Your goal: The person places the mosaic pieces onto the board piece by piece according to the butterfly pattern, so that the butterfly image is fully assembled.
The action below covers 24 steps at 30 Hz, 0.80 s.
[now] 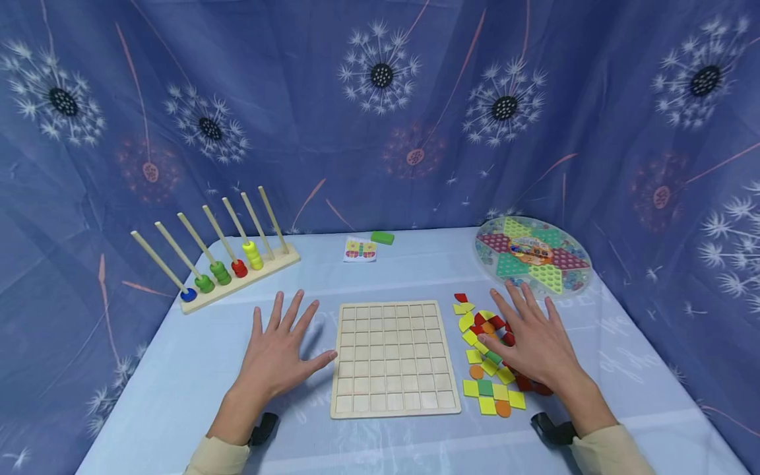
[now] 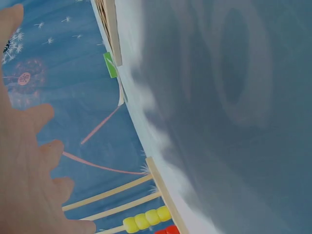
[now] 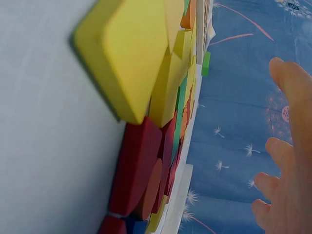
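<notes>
My left hand [image 1: 278, 358] is spread with straight fingers to the left of a wooden grid board [image 1: 394, 359], its thumb close to the board's left edge. The board's square cells hold no pieces. To the right, my right hand [image 1: 537, 340] spreads its fingers above a pile of flat coloured pieces [image 1: 488, 404], hiding some of them. The pieces are yellow, red, green and orange; squares, discs and rounded shapes show. In the right wrist view a yellow piece [image 3: 131, 58] lies close to the camera, with dark red pieces [image 3: 134, 170] beside it. Neither hand holds anything.
A wooden peg rack [image 1: 243, 280] with coloured beads stands back left. At the back lie a butterfly pattern card [image 1: 359, 250] and a green block [image 1: 382, 237]. A round star-patterned game board [image 1: 532, 256] lies back right. A blue dandelion-print cloth [image 1: 332, 132] hangs behind.
</notes>
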Each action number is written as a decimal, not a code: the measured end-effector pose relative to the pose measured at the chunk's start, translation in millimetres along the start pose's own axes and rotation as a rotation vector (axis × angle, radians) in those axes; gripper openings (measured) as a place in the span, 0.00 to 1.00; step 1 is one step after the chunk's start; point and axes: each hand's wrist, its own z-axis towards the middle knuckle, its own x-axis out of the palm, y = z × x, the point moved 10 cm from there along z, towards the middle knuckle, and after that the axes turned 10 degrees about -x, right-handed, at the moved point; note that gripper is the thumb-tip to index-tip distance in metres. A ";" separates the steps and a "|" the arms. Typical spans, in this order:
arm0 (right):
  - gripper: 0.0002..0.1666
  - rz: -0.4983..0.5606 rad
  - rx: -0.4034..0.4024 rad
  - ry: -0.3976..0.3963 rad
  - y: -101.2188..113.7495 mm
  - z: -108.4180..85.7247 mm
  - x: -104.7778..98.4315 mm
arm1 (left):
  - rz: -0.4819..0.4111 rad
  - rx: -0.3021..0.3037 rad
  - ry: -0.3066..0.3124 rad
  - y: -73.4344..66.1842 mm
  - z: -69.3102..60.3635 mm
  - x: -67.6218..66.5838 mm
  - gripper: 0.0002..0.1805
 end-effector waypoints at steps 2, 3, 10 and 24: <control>0.58 -0.004 -0.001 -0.006 -0.3 -0.2 -1.0 | 0.004 0.002 0.001 0.1 0.3 1.1 0.56; 0.58 -0.004 -0.001 -0.007 -0.5 -0.4 -1.4 | 0.004 0.002 0.003 0.2 0.4 1.5 0.56; 0.49 0.150 0.000 -0.020 -5.1 -0.2 -2.4 | -0.143 -0.016 0.121 3.7 3.0 15.7 0.51; 0.19 0.498 -0.009 0.055 5.8 56.0 28.2 | -0.756 -0.091 0.365 -8.0 33.2 64.4 0.40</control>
